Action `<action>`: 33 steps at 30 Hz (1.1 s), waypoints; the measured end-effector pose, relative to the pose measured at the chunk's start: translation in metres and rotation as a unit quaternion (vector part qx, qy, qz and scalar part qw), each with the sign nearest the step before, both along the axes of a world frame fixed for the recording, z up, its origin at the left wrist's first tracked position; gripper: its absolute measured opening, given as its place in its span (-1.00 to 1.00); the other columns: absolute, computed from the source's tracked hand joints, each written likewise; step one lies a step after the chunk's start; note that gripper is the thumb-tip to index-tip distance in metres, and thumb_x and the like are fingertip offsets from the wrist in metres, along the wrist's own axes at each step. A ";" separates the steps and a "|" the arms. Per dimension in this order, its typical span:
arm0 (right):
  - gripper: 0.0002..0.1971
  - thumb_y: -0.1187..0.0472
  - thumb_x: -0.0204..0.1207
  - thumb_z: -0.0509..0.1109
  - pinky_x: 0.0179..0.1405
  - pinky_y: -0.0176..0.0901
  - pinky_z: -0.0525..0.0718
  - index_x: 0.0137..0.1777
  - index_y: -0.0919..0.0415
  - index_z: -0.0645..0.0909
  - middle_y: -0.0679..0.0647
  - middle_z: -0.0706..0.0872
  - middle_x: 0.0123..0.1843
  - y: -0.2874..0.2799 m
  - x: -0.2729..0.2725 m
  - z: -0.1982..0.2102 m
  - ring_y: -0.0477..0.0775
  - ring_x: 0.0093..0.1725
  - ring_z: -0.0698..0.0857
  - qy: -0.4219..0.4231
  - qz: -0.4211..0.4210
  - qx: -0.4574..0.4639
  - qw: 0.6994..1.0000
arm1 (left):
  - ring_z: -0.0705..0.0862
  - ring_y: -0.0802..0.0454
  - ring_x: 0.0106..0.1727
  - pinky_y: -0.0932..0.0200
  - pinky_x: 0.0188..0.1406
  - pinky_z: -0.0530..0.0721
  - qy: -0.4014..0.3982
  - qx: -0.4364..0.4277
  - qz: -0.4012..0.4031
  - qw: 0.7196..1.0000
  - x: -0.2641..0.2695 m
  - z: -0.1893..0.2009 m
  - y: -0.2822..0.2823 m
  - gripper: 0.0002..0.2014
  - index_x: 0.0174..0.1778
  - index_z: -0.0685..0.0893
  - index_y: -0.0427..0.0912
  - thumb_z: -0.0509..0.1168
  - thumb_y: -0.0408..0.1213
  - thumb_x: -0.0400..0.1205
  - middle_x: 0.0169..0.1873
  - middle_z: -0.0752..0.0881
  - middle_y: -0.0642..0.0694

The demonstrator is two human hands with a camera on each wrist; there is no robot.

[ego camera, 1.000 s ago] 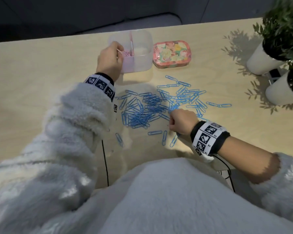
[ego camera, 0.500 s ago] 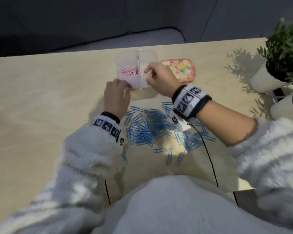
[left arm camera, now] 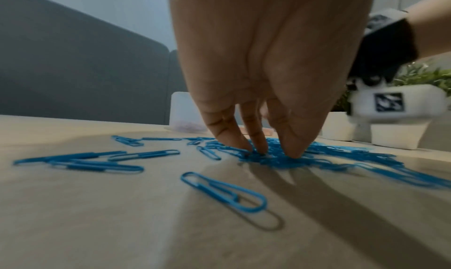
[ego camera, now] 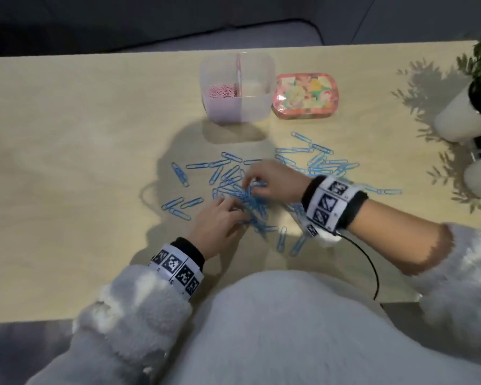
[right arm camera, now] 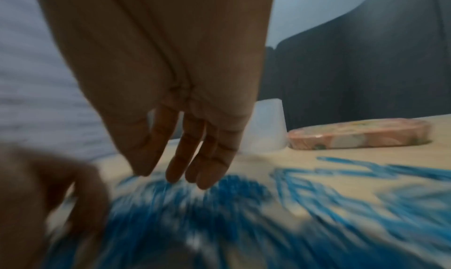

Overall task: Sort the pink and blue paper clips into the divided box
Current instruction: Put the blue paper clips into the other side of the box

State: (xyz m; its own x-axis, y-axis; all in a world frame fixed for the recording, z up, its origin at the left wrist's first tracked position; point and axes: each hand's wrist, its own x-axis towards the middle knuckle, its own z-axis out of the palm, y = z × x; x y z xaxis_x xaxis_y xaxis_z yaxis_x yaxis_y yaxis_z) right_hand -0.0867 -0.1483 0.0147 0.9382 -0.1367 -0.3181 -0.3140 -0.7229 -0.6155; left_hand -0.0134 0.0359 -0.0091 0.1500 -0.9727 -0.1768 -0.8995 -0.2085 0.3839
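The clear divided box (ego camera: 257,107) stands at the back of the table, with pink paper clips (ego camera: 221,91) in its left compartment; its right compartment looks bare. Blue paper clips (ego camera: 254,202) lie scattered and heaped mid-table. My left hand (ego camera: 238,209) reaches in from below, and in the left wrist view its straight fingertips (left arm camera: 291,153) press on the heap (left arm camera: 275,159). My right hand (ego camera: 249,186) comes from the right, fingers extended just above the blurred heap (right arm camera: 195,205). Neither my left hand (left arm camera: 266,151) nor my right hand (right arm camera: 185,176) holds a clip.
A flowered tin (ego camera: 303,95) sits right of the box. Two white plant pots (ego camera: 456,118) stand at the far right edge. A black cable (ego camera: 368,262) trails from my right wristband to the table's near edge. Loose clips (ego camera: 179,173) lie left of the heap.
A second ago my left hand was at the box, then my right hand reached over it. Both hands have come back down onto the blue heap.
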 end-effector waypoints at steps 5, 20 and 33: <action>-0.85 0.33 0.38 0.42 0.08 0.02 0.56 -0.11 0.17 0.77 0.20 0.68 -0.02 0.000 -0.055 -0.025 0.28 0.05 0.62 -0.006 0.021 -0.076 0.997 | 0.66 -0.15 -0.12 -0.07 -0.04 0.67 0.044 -0.004 0.024 0.999 0.000 0.002 0.012 -0.70 -0.15 0.78 -0.03 0.15 -0.04 0.54 0.05 0.69 -0.12; -0.74 0.34 0.50 0.19 0.07 0.15 0.60 0.09 0.34 0.64 0.41 0.57 0.12 -0.087 -0.029 -0.017 0.39 0.20 0.54 0.019 -0.273 -0.186 0.944 | 0.36 -0.33 0.37 -0.13 0.39 0.32 -0.045 0.117 0.247 0.961 0.048 0.012 -0.025 -0.54 0.27 0.44 -0.46 0.06 -0.10 0.69 0.30 0.43 -0.44; -0.71 0.19 0.54 0.24 0.15 0.10 0.59 0.10 0.39 0.63 0.38 0.55 0.19 -0.064 -0.036 -0.016 0.38 0.21 0.55 0.057 -0.351 -0.124 0.926 | 0.29 -0.26 0.52 -0.04 0.53 0.19 0.015 -0.007 0.202 0.979 0.068 0.009 -0.056 -0.56 0.46 0.38 -0.31 0.18 -0.35 0.65 0.51 0.34 -0.33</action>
